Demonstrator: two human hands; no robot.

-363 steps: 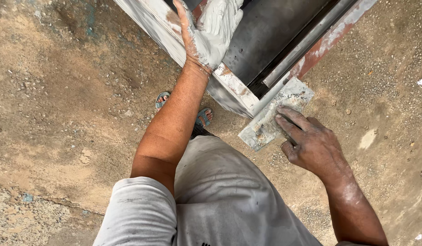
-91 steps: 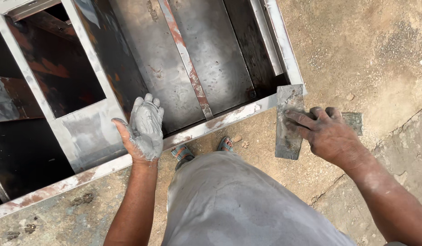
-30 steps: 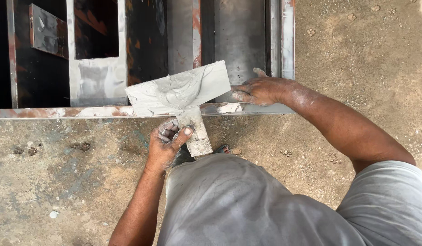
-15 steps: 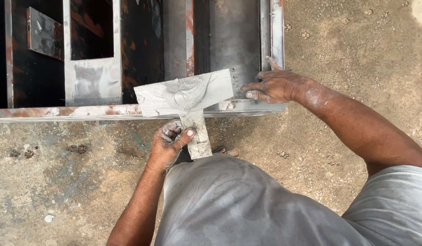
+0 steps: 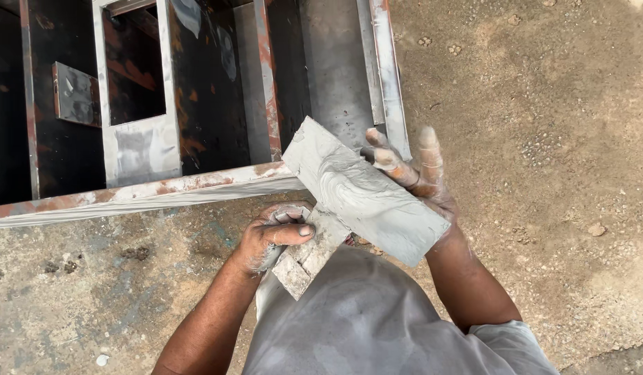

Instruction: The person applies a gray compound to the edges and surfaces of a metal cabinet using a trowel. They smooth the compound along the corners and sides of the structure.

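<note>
A rusty steel frame (image 5: 196, 184) is lying on the dirt ground (image 5: 543, 139), and just below its near rail a grey, putty-smeared board (image 5: 366, 191) (tilted) is hovering; the left hand (image 5: 273, 239) is clamping the board's handle (image 5: 304, 260), while the right hand (image 5: 418, 173), fingers spread, is supporting its far edge

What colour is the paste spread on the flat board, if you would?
Grey paste, smeared in swirls; seen in the head view.
</note>
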